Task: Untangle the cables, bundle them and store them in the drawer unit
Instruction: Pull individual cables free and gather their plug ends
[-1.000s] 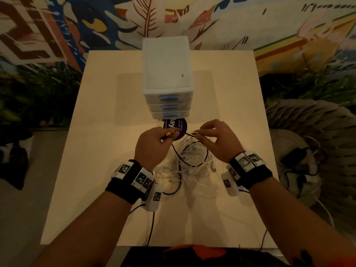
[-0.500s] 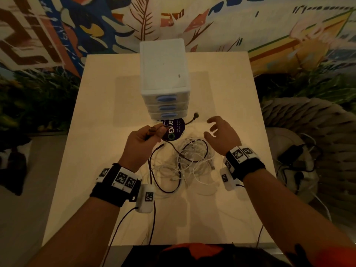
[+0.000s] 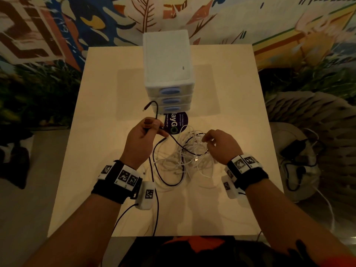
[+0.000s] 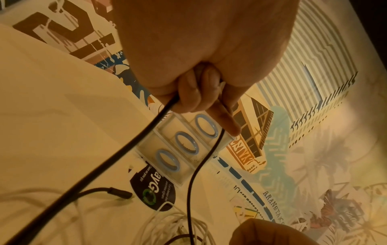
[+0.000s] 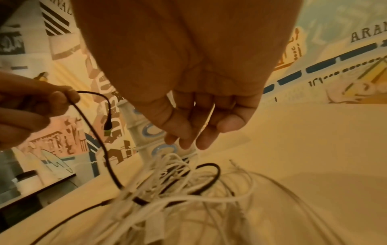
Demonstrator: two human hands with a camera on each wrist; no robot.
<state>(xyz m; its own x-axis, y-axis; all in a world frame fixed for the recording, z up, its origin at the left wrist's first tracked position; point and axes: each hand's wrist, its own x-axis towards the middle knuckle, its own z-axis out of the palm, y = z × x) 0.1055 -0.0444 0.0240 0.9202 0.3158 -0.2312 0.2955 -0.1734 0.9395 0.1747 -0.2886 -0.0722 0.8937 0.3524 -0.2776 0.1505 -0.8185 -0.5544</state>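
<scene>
My left hand (image 3: 150, 128) grips a black cable (image 3: 173, 141) in a curled fist just in front of the drawer unit. The cable's plug end (image 3: 146, 108) arches up above the fist. Its other length trails down into a tangle of white cables (image 3: 185, 160) on the table. In the left wrist view the fist (image 4: 199, 92) holds two black strands (image 4: 125, 144). My right hand (image 3: 210, 140) hovers over the tangle, and in the right wrist view its fingertips (image 5: 188, 132) pinch a thin white cable (image 5: 204, 126). The white drawer unit (image 3: 169, 74) has three blue-handled drawers, all closed.
A round purple sticker (image 3: 176, 122) lies on the table (image 3: 115, 170) at the foot of the drawer unit. Right of the table is a woven chair (image 3: 317, 116), and a stool holding a black adapter with cords (image 3: 296, 153). A painted wall stands close behind.
My right hand let go of the black cable and dropped onto the white tangle. My left hand drew the black cable left, and its plug end swung over to the left.
</scene>
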